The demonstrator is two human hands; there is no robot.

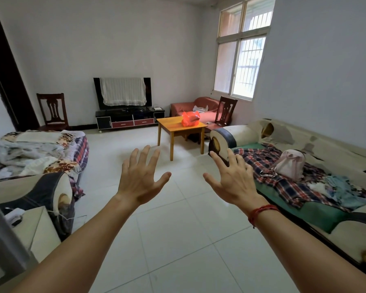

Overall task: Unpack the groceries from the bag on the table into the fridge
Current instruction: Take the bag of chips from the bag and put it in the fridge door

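A red plastic bag (190, 118) with something dark inside sits on a small wooden table (173, 126) across the room, far from both hands. My left hand (141, 178) is held out in front of me, fingers spread and empty. My right hand (234, 179) is stretched out beside it, also spread and empty, with a red string on its wrist. No fridge shows in this view.
A sofa (304, 176) with plaid cloth and clothes runs along the right. Another sofa (40, 161) piled with blankets stands at the left. A TV stand (129, 119), two dark chairs (53, 111) and a red couch (199, 108) line the far wall. White tiled floor (178, 229) lies between.
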